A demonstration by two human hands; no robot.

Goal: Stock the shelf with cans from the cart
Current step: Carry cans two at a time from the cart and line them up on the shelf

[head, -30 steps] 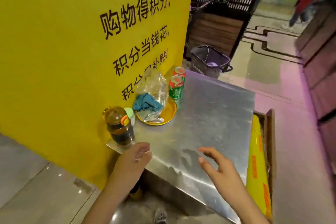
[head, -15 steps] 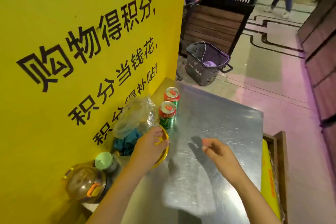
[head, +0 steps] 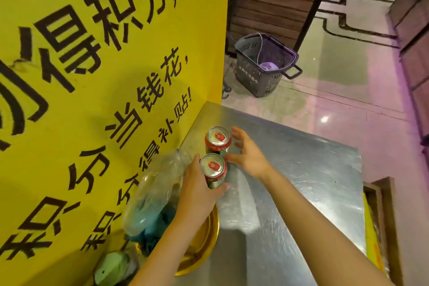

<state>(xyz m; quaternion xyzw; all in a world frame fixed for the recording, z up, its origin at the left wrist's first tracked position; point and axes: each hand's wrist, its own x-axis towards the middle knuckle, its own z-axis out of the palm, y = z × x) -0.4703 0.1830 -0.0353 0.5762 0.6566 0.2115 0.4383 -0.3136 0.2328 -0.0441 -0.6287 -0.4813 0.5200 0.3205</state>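
Two cans stand upright, tabs up, touching, at frame centre on the steel bench [head: 301, 181]. The near can [head: 213, 170] is grasped by the left hand [head: 197, 190]; beside the far can [head: 218, 139] the right hand [head: 247, 157] is spread, grip released. A gold dish [head: 204, 246] at lower left holds a clear bag [head: 155, 195] and teal cloth [head: 153, 225].

A supermarket floor was the setting: a tall yellow promotional sign [head: 92, 76] printed with large black Chinese characters stood against a stainless steel table [head: 290, 193], where 2 red-and-green drink cans [head: 214, 169] sat upright. A grey plastic shopping basket [head: 264, 65] with handles rested on the polished tile floor [head: 336, 65], which carried dark inlaid line patterns. A wood-slatted display stand [head: 274, 7] topped by a black crate stood just behind the basket.
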